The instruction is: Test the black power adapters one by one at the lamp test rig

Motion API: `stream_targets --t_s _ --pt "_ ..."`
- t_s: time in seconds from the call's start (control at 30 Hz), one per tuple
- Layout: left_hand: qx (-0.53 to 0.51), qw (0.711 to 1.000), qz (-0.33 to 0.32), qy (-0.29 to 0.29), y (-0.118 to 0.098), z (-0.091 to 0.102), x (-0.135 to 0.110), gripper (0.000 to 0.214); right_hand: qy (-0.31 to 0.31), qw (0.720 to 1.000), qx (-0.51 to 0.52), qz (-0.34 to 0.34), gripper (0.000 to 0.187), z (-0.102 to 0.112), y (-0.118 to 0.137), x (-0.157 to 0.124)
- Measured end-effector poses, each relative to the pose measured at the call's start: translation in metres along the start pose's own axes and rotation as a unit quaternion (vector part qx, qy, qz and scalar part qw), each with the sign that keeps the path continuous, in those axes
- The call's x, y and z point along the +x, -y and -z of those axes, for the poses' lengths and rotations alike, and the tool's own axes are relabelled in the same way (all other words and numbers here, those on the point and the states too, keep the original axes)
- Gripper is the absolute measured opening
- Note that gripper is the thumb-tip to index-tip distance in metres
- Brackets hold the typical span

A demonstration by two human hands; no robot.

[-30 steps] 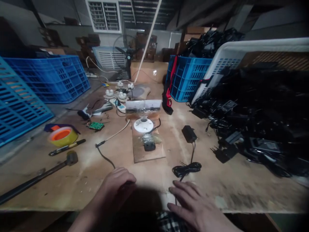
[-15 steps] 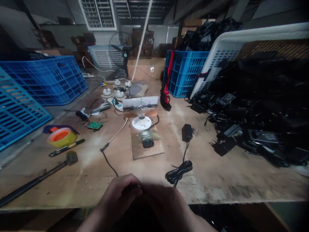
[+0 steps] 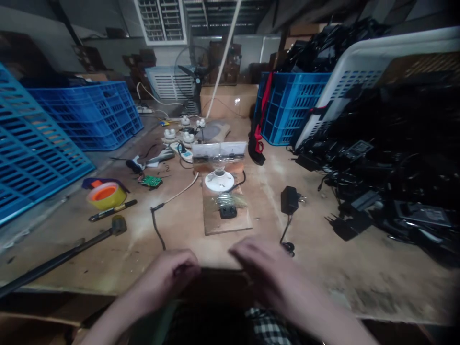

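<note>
My left hand point(image 3: 172, 273) is at the table's front edge, its fingers curled in; whatever may be inside is hidden. A black cable end point(image 3: 158, 230) runs down behind it. My right hand point(image 3: 264, 266), slightly smeared by motion, has its fingers stretched out over the edge, apart from the left. Just beyond it lies a black plug-in power adapter point(image 3: 289, 200), whose coiled cord point(image 3: 288, 248) is mostly covered by that hand. In front of both hands is a small wooden board point(image 3: 212, 226) bearing a white round lamp holder point(image 3: 219, 182) and a black socket point(image 3: 228, 212).
Many black adapters point(image 3: 388, 158) spill from a tipped white basket point(image 3: 348, 62) on the right. Blue crates point(image 3: 89, 115) stand at left and back. A hammer point(image 3: 118, 224), a tape roll point(image 3: 107, 195), a marker point(image 3: 113, 211) and a green circuit board point(image 3: 151, 181) lie left.
My hands have moved apart from being together at the front edge. The right has gone rightward and now covers most of the coiled cord. The view has turned slightly left.
</note>
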State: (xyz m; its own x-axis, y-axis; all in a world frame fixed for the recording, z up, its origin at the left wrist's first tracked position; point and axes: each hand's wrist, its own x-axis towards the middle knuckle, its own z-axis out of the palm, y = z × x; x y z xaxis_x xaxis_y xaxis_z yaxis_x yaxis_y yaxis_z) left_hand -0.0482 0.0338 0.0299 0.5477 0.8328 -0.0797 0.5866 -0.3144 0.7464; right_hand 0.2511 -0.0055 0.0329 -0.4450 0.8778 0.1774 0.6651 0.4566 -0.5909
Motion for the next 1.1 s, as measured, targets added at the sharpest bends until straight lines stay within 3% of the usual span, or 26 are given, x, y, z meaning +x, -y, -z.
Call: stream_targets --t_s 0.03,0.13,0.27,0.37,0.43,0.5,0.6,0.67,0.73,0.87,0.97,1.1 --pt "-0.005 1.0 0.011 -0.012 0.004 0.009 0.001 0.029 -0.008 1.0 -0.019 -0.011 0.056 0.014 -0.014 -0.001" --pt "0.037 0.996 0.012 -0.078 0.013 0.031 0.008 0.031 -0.011 0.998 -0.048 -0.027 0.029 0.037 -0.046 0.001" --pt "0.147 0.965 -0.003 -0.217 0.01 0.041 0.023 0.023 -0.016 0.993 0.065 -0.1 0.035 0.024 -0.045 0.012" --pt "0.194 0.94 -0.027 -0.28 -0.009 0.031 0.031 0.019 0.05 0.943 0.256 -0.207 0.041 0.005 -0.031 0.026" --pt "0.196 0.946 -0.092 -0.241 -0.026 0.015 0.033 0.016 0.116 0.906 0.332 -0.236 0.045 -0.003 -0.026 0.036" --pt "0.18 0.963 -0.141 -0.141 -0.037 -0.006 0.034 0.015 0.131 0.902 0.335 -0.238 0.043 -0.006 -0.025 0.043" --pt "0.201 0.968 -0.115 -0.094 -0.04 -0.036 0.037 0.013 0.048 0.941 0.258 -0.213 0.036 -0.001 -0.023 0.044" --pt "0.194 0.969 -0.097 -0.117 -0.033 -0.05 0.041 0.016 -0.004 0.979 0.152 -0.14 0.031 0.005 -0.018 0.04" --pt "0.168 0.971 -0.104 -0.136 -0.027 -0.056 0.046 0.018 -0.003 0.998 0.034 -0.05 0.024 0.008 -0.014 0.034" --pt "0.151 0.971 -0.109 -0.15 -0.022 -0.058 0.051 0.022 0.049 0.99 -0.132 0.026 0.029 -0.005 -0.01 0.026" --pt "0.164 0.968 -0.086 -0.17 -0.023 -0.056 0.047 0.022 0.01 0.977 -0.206 0.045 0.021 -0.017 -0.009 0.025" --pt "0.183 0.958 -0.04 -0.216 -0.023 -0.06 0.044 0.015 -0.003 0.975 -0.217 0.042 0.014 -0.022 -0.005 0.029"
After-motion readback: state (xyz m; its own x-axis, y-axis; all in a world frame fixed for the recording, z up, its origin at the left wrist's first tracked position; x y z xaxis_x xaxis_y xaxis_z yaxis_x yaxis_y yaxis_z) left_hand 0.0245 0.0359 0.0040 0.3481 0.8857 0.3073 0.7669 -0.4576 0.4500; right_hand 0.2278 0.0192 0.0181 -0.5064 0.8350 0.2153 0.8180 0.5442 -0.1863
